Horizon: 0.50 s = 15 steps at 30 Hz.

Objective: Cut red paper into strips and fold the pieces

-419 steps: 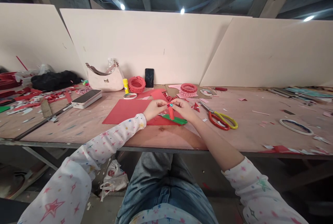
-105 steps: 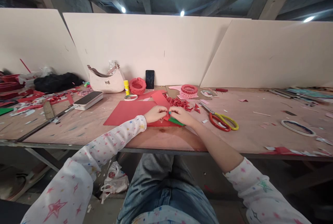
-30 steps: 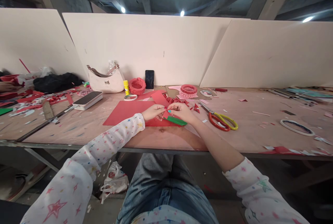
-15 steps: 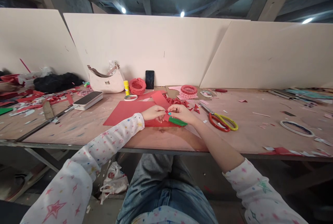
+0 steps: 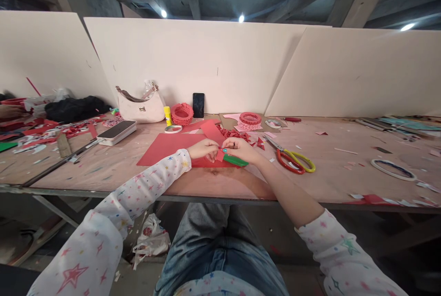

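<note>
My left hand (image 5: 206,149) is closed in a pinch on a small piece of red paper (image 5: 219,154). Opposite it, my right hand (image 5: 238,148) pinches the same piece, fingertips almost meeting the left ones. Just under the right hand lies a green comb-like tool (image 5: 235,161) with a toothed edge. Both hands hover over a large red paper sheet (image 5: 161,148) flat on the table. Behind them are a red paper strip (image 5: 211,131) and a heap of folded red paper pieces (image 5: 234,134). The fingers partly hide the held piece.
Scissors (image 5: 292,158) with red and yellow handles lie to the right. Toward the back stand red folded-paper rings (image 5: 182,114), a glue stick (image 5: 167,115), a dark phone (image 5: 198,105) and a pale handbag (image 5: 141,107). A white-cased device (image 5: 117,132) lies left. Another person's hand (image 5: 14,111) shows far left.
The red paper between my fingertips has turned slightly, and its lower end now points down and left. My arms have barely moved. The other person's hand at far left has shifted.
</note>
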{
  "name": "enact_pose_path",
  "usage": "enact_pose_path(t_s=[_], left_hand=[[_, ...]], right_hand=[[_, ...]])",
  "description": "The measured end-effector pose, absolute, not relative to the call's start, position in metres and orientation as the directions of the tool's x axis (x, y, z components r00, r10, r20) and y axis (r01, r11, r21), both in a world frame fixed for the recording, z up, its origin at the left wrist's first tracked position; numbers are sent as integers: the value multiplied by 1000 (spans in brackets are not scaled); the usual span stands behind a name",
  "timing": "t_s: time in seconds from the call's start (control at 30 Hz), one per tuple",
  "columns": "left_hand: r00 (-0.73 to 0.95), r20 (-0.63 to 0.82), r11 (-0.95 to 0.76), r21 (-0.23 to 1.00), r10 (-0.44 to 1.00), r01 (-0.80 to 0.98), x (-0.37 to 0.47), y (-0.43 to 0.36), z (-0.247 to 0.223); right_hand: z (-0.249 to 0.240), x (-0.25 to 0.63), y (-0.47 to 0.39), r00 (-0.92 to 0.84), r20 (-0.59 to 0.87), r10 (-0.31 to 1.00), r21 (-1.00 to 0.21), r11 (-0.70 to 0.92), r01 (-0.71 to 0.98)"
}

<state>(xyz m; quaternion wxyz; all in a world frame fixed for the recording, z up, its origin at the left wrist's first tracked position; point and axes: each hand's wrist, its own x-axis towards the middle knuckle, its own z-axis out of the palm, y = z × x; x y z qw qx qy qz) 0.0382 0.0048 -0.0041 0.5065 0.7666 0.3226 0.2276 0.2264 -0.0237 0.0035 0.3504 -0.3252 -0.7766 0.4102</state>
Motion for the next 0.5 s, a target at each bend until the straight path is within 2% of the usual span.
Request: enact_pose_path(t_s=[0.17,0.5], left_hand=[[698,6,-261,930,716,260,38,3,-2],[763,101,-450,853,638,264,35,8,-7]], right_hand=[[4,226,-24,-548,279,789,-858,461,226],[-1,227,-20,-575,285,767,-855,475,209]])
